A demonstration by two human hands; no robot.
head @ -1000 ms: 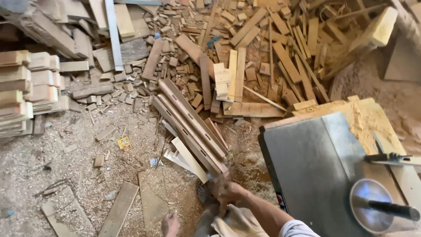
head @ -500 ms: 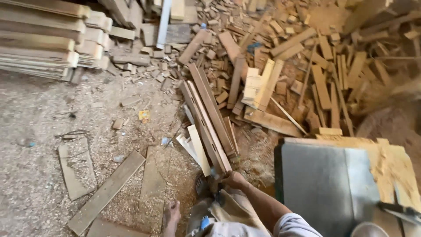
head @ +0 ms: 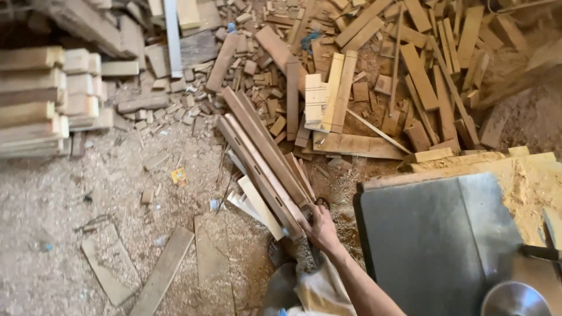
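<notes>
My right hand (head: 319, 227) is closed around the near ends of a bundle of long brown wooden strips (head: 263, 155). The strips lie slanted on the sawdust floor, running up and left away from me. My forearm reaches in from the bottom right, over light cloth by my legs (head: 313, 292). A pale flat offcut (head: 257, 205) lies just left of the bundle. My left hand is out of view.
A grey metal machine table (head: 433, 234) with sawdust on its far edge stands at the right, with a round metal part (head: 515, 299) at its lower corner. A big heap of wood offcuts (head: 374, 64) fills the top. Stacked planks (head: 41, 99) stand at the left. Loose boards (head: 161, 272) lie on the floor.
The view has swung about and now sits closer. My right hand stays at the near ends of the strips, with its grip now plainly seen.
</notes>
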